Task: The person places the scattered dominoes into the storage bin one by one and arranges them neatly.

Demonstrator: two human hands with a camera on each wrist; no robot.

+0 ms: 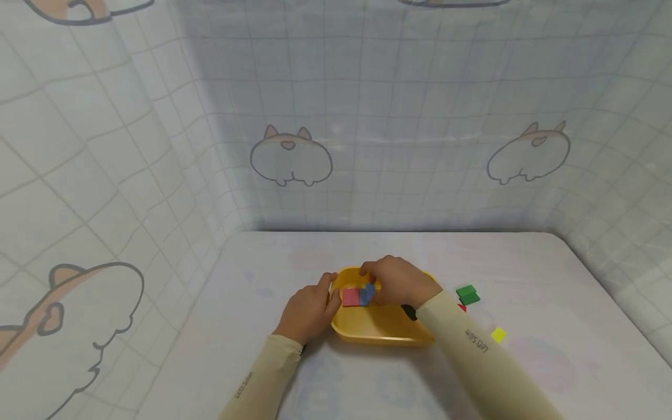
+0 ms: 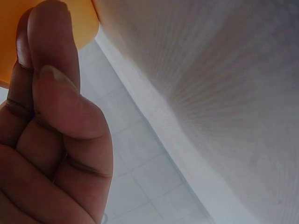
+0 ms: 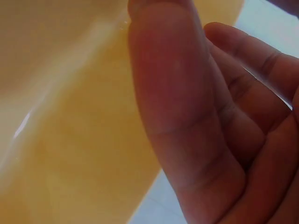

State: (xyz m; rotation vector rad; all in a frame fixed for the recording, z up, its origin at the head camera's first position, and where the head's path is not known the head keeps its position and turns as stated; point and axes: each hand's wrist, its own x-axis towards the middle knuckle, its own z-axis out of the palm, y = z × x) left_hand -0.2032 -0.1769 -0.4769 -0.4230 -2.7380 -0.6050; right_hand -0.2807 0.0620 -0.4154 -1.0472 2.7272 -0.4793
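A shallow yellow tray (image 1: 388, 339) sits on the table, with a red square piece (image 1: 350, 297) and a blue square piece (image 1: 363, 297) side by side near its left wall. My left hand (image 1: 310, 309) grips the tray's left rim, thumb close to the red piece. Over the tray, my right hand (image 1: 401, 283) pinches a second blue piece (image 1: 370, 290), tilted against the first. In the left wrist view the bent fingers (image 2: 53, 42) overlap the tray's corner (image 2: 86, 23). The right wrist view shows a finger (image 3: 173, 79) over the yellow tray surface (image 3: 84, 121), the piece hidden.
To the right of the tray lie two green pieces (image 1: 468, 294), a partly covered red piece (image 1: 462, 307) and a yellow piece (image 1: 499, 335). A patterned white cloth covers the table (image 1: 252, 326), and gridded curtains (image 1: 409, 151) with animal drawings stand behind and at both sides.
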